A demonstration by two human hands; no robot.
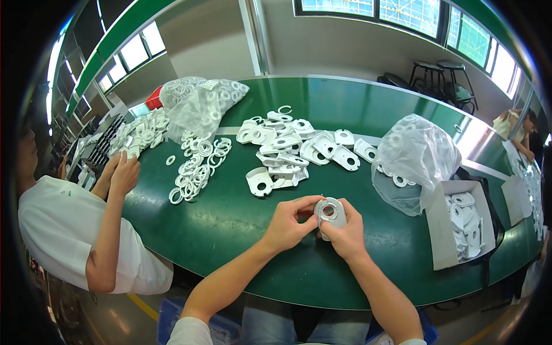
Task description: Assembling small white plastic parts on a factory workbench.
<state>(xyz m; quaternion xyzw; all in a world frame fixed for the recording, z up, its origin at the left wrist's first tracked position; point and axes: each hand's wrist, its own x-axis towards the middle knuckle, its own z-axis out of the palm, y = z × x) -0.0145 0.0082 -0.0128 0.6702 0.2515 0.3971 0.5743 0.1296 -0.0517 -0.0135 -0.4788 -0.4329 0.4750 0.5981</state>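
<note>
I hold the white plastic plate (330,215) above the green table (230,218) edge; right hand (348,233) fingers cradle it from behind, left hand (287,224) fingertips pinch its near rim; I judge best practice: keep the plate level, press evenly around the central hole.

Both bare forearms rise from the lower edge and lean inward, so the hands meet near the middle. The left hand (286,225) is turned palm-right, wrist slightly bent, thumb and forefinger curled forward into a pinching grip. The right hand (344,233) sits just beside it, touching at the fingertips, with its fingers wrapped upward from below and the thumb pressed in front (the palm itself is hidden). Both elbows are bent and spread apart, the upper arms out of view.
</note>
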